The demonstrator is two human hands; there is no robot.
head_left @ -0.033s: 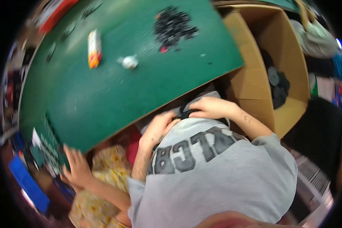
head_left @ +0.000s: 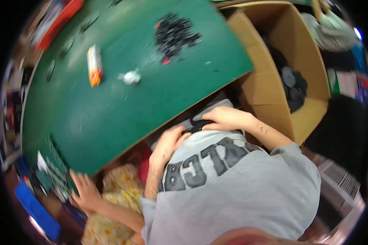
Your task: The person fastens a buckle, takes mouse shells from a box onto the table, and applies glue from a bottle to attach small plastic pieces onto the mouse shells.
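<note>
My left hand (head_left: 168,143) and my right hand (head_left: 225,118) are close together in my lap, just below the near edge of the green table (head_left: 110,118). Between them is a small black piece (head_left: 198,125), and the fingers of both hands are curled in on it. It is partly hidden by the fingers, and its kind cannot be made out. Beyond my hands, a heap of small black pieces (head_left: 173,34) lies on the table, with a little pink-red bit at its near side.
On the table lie a white-and-orange packet (head_left: 94,65) and a crumpled white wad (head_left: 131,77). An open cardboard box (head_left: 263,87) with dark round pieces (head_left: 294,90) stands at right. At lower left, another person's hand (head_left: 86,194) reaches beside the table corner.
The whole view has shifted a little, so the table's things sit slightly further left and lower. Both my hands keep nearly the same place around the black piece.
</note>
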